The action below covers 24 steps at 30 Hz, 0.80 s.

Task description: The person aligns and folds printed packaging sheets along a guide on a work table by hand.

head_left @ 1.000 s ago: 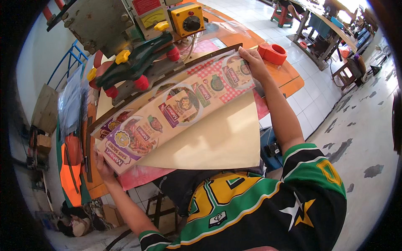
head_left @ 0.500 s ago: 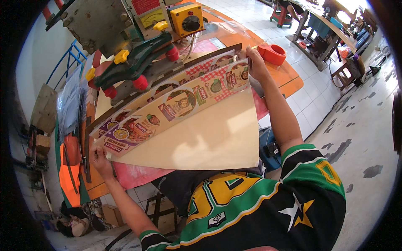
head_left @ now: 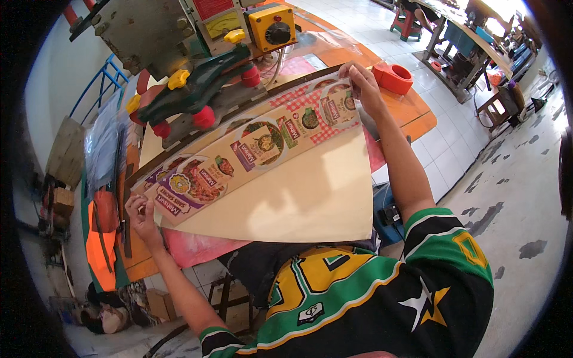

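A long printed plastic sheet [head_left: 256, 140] with food pictures and a red-checked pattern lies slantwise before me, with a second layer showing along its far edge. My left hand [head_left: 144, 222] has its fingers curled at the near left corner of this sheet. At the far right end, my right hand [head_left: 362, 89] pinches the sheet's upper corner. Beneath it spreads a large cream sheet [head_left: 298, 197] with a curved outline. Just beyond the printed sheet stands a machine with a dark green clamp arm [head_left: 197, 98], red feet and yellow wing knobs.
A yellow control box [head_left: 273, 28] with a black dial sits on the machine. A red tape dispenser [head_left: 394, 79] rests on the orange table [head_left: 412, 116] past my right hand. Clear plastic [head_left: 104, 149] and a bright orange piece [head_left: 98, 256] lie at the left.
The near layer of the printed sheet has come down flatter against the layer behind it, narrowing the gap between them. Both hands have shifted slightly away from me.
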Each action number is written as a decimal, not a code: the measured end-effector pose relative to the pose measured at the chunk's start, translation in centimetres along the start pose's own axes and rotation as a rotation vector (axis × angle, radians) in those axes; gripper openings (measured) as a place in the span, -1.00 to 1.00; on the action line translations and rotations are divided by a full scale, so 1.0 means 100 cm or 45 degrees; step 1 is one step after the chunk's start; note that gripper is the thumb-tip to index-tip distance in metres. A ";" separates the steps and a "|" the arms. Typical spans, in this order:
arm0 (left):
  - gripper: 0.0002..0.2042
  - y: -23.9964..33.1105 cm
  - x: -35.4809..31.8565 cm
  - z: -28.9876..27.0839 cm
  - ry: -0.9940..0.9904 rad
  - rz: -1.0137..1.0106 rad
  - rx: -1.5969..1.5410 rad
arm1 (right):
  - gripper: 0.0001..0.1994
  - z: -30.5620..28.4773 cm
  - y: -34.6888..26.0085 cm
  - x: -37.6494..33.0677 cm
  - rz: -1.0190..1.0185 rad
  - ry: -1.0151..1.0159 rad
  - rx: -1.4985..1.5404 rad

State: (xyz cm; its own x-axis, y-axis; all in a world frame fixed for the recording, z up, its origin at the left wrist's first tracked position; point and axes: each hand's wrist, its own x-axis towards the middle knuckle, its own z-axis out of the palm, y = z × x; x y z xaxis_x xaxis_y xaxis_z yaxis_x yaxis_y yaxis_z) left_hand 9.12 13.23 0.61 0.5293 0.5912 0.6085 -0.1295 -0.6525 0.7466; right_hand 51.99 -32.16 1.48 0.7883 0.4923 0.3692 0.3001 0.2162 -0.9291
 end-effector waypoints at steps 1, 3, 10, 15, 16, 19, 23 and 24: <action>-0.79 -0.002 0.000 -0.002 -0.021 -0.064 0.008 | -0.59 0.004 -0.002 -0.001 -0.027 0.013 -0.056; -0.70 -0.003 0.001 -0.003 -0.035 -0.127 0.019 | -0.63 0.009 0.001 0.001 -0.058 0.022 -0.108; -0.46 0.000 0.000 0.005 -0.302 -0.384 -0.260 | -0.73 0.005 0.005 0.003 -0.104 -0.190 -0.304; -0.56 0.001 -0.003 0.008 -0.168 -0.311 -0.486 | -0.71 0.007 -0.030 -0.007 -0.126 -0.385 -0.303; -0.57 0.002 -0.004 0.009 -0.097 -0.202 -0.560 | -0.71 0.007 -0.034 -0.009 -0.021 -0.414 -0.225; -0.57 0.009 0.000 0.003 0.054 -0.041 -0.427 | -0.75 0.002 -0.049 -0.010 -0.011 -0.535 -0.494; -0.49 0.028 0.013 -0.027 0.067 -0.060 -0.711 | -0.75 0.032 -0.111 -0.020 -0.144 -0.675 -0.924; -0.49 0.041 0.020 -0.029 0.069 -0.058 -0.707 | -0.73 0.038 -0.118 -0.021 -0.209 -0.685 -1.004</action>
State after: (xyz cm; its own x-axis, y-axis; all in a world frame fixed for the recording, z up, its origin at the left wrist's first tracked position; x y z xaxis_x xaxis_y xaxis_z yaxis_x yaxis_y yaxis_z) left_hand 7.22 13.04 5.66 0.5028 0.6460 0.5744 -0.5377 -0.2865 0.7929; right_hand 44.77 -32.54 11.74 0.4120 0.8687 0.2749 0.8132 -0.2145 -0.5410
